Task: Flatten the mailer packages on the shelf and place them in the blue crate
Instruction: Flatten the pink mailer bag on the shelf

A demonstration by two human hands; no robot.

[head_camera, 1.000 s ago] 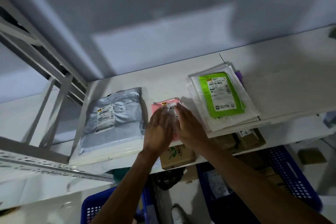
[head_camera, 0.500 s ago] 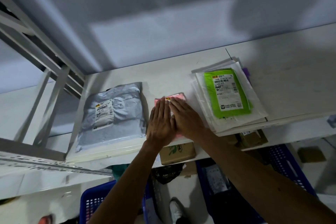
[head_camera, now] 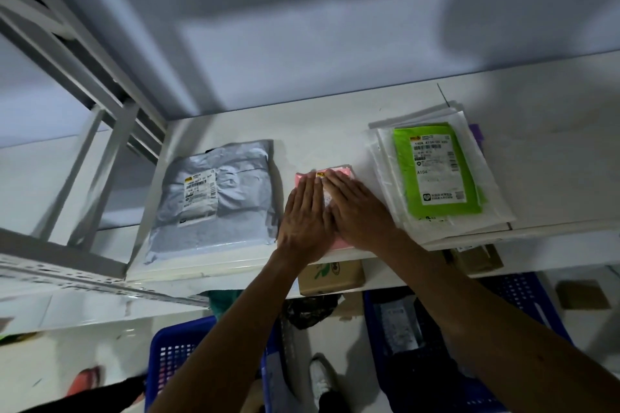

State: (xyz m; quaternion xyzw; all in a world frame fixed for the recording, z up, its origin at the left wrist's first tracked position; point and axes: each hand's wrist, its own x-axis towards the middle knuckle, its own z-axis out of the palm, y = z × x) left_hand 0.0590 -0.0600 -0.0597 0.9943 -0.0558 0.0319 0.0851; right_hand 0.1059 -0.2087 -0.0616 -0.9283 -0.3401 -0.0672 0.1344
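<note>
Pink mailer [head_camera: 342, 174] lies flat on the white shelf [head_camera: 318, 131], pinned under both palms. Left hand [head_camera: 307, 214] and right hand [head_camera: 360, 211] press side by side, fingers straight and spread flat, gripping nothing. Left of the fingers sits a grey mailer [head_camera: 218, 198]; right, a green mailer [head_camera: 436, 171] tops a stack.

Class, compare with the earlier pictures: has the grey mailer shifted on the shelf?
No. The grey mailer keeps its place on the shelf, left of the pink mailer.

Crinkled glossy plastic grey mailer [head_camera: 214, 198], perforated white metal shelf frame [head_camera: 60, 273].
</note>
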